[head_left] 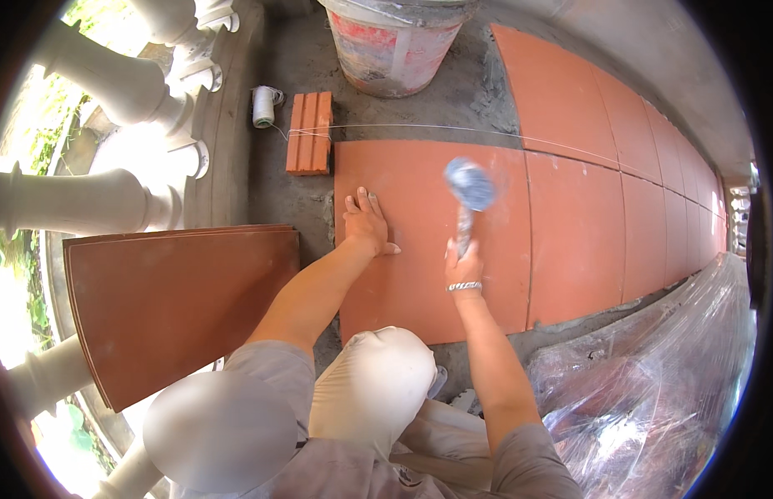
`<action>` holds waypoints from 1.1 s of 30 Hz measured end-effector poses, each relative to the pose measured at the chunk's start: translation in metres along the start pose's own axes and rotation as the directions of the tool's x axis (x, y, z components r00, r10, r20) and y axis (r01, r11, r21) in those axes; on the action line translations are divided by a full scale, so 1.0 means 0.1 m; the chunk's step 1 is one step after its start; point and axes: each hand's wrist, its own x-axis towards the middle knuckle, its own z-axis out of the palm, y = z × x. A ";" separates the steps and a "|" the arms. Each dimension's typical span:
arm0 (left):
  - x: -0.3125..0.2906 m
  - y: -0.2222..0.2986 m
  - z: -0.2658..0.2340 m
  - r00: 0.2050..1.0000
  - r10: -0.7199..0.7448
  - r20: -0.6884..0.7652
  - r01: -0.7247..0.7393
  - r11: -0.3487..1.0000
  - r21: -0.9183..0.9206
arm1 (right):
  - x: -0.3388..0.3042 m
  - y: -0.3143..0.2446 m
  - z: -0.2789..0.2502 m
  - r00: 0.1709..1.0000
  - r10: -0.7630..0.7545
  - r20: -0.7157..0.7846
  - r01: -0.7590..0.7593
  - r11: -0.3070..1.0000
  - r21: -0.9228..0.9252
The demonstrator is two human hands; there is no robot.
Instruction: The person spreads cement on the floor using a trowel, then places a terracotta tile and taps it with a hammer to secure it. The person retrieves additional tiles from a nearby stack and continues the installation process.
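Mallet (pixel 471 185) up front, flat left hand (pixel 367 226) on a big red tile (pixel 428 287)

The big red tile lies on the floor, right in front of the person's pale knee (pixel 386 374). The left hand is palm down near the tile's left edge. Its fingers (pixel 364 200) are spread out, the thumb pokes to the side, and they have hold of nothing.

The right hand (pixel 464 268) has its fingers curled closed around the mallet's handle. A shiny bracelet (pixel 465 287) is on that wrist. The mallet's blue-gray head is over the tile and looks blurry, so I can't tell if it touches.

More red tiles (pixel 574 237) lie flat in two rows on the right. A pile of tiles (pixel 187 312) is by the left arm. Near the tile's top left corner is an orange brick (pixel 310 133) with string (pixel 428 126) around it. The string runs off to the right. A white spool (pixel 263 108) is beside the brick. A dirty bucket (pixel 399 54) is farther up. Crinkly clear plastic (pixel 644 374) covers the lower right.
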 end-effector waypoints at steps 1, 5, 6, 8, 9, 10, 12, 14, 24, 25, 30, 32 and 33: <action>0.00 0.01 0.00 1.000 -0.007 -0.001 0.007 1.000 0.007 | -0.02 -0.01 -0.01 0.973 0.151 0.172 -0.078 0.926 -0.369; 0.03 0.02 0.04 1.000 -0.004 -0.015 0.005 0.999 0.044 | 0.00 0.00 -0.04 0.998 0.060 -0.006 -0.060 0.993 -0.101; 0.03 0.02 0.08 1.000 0.001 0.001 -0.001 0.999 0.041 | 0.00 0.03 -0.04 0.985 0.150 0.080 -0.133 0.973 -0.187; 0.06 0.02 0.10 0.999 -0.001 -0.034 0.002 0.999 0.040 | 0.00 0.12 -0.05 0.955 0.248 0.161 -0.184 0.925 -0.332; 0.07 0.03 0.10 1.000 -0.005 0.010 0.004 0.998 0.055 | 0.00 0.15 -0.04 0.910 0.333 0.247 -0.199 0.873 -0.446; 0.09 0.04 0.07 1.000 -0.004 0.031 0.001 0.996 0.091 | -0.01 0.19 -0.04 0.927 0.299 0.226 -0.184 0.888 -0.422; 0.18 0.15 -0.05 1.000 -0.013 0.027 0.010 0.996 0.086 | 0.00 0.23 -0.02 0.905 0.345 0.248 -0.226 0.886 -0.406; 0.27 0.27 -0.24 0.998 -0.060 -0.002 0.060 0.998 -0.003 | -0.01 0.23 -0.03 0.895 0.354 0.272 -0.247 0.900 -0.358; 0.37 0.65 -0.53 0.996 0.086 0.003 -0.086 0.989 0.123 | 0.09 0.05 -0.55 0.967 0.220 0.129 -0.207 0.972 -0.108; 0.38 0.66 -0.52 0.996 0.085 0.006 -0.085 0.988 0.129 | 0.12 0.04 -0.57 0.981 0.195 0.023 -0.195 0.981 0.008; 0.40 0.67 -0.53 0.996 0.086 0.023 -0.088 0.984 0.155 | 0.14 0.08 -0.57 0.925 0.353 -0.140 -0.295 0.899 0.323; 0.40 0.67 -0.53 0.996 0.091 0.018 -0.093 0.984 0.151 | 0.12 0.11 -0.59 0.923 0.384 -0.004 -0.384 0.923 -0.017; 0.41 0.67 -0.53 0.995 0.096 0.015 -0.097 0.983 0.156 | 0.11 0.13 -0.60 0.939 0.338 0.070 -0.333 0.940 -0.076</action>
